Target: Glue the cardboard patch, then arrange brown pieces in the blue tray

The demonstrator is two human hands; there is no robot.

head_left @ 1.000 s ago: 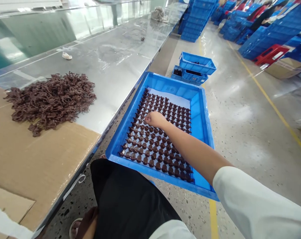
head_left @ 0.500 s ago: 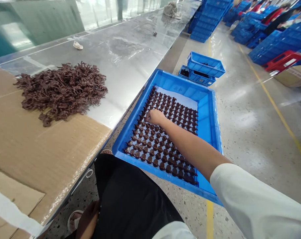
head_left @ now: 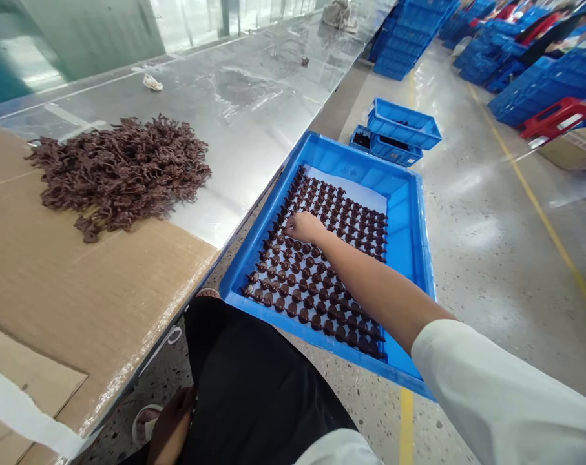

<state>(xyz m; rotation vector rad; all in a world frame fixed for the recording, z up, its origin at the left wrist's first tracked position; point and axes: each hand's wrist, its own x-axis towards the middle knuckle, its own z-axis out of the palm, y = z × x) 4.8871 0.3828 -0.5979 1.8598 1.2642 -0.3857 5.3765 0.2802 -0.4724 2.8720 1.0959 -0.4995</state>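
Over the left side of a large blue crate [head_left: 418,213], my right hand [head_left: 305,227] is closed in a pinch among rows of small dark brown pieces [head_left: 302,285]. What its fingertips hold is too small to make out. The pieces have round discs and lie on a white sheet [head_left: 365,192]. Low at the left, beside my black-clothed thigh, is dim skin that looks like my left hand [head_left: 174,423]; its fingers cannot be made out. A heap of brown, twisted pieces [head_left: 123,171] sits on the table to the left.
The metal table [head_left: 254,97] bears flat cardboard [head_left: 142,284], a small white scrap [head_left: 152,82] and a crumpled cloth [head_left: 340,15]. Beyond my crate are smaller blue crates [head_left: 404,123]. Tall blue stacks [head_left: 409,39], a red plastic item [head_left: 557,118] and people stand farther off.
The view has shifted slightly. My right hand stays at nearly the same spot over the rows, still pinched; no piece has clearly moved.
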